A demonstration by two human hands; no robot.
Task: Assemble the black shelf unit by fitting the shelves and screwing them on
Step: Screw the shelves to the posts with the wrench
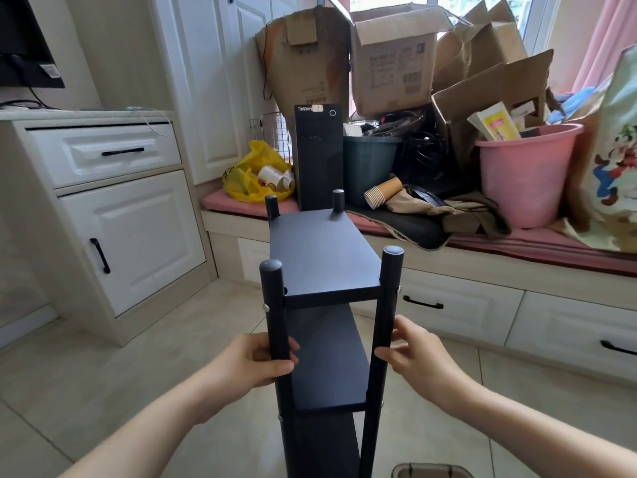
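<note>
The black shelf unit (324, 257) is standing upright on the tiled floor (138, 357), directly in front of the person, with its narrow end facing them. The left hand (255, 360) is gripping the near left post (272, 298), fingers curling round it from behind and the thumb pressing across the front. The right hand (417, 353) is holding the near right post (389, 288) at about the same height, its thumb lying on the front and its fingers wrapping the outer side (how far they are reaching round the back cannot be told). The top shelf (320, 253) is sitting level between all four posts, whose rounded tops are rising above it, and the second shelf (331, 357) is lying below, level with the hands. A small pale screw head (266, 307) is showing on the left post just under the top shelf. Behind the unit a black computer tower (319, 157) is standing on the window seat's pink cushion (517, 246), with a yellow bag (255, 174) to its left, a stack of paper cups (382, 193) lying on its side to the right, a pink bucket (527, 174) further right, and cardboard boxes (393, 56) piling up against the window
</note>
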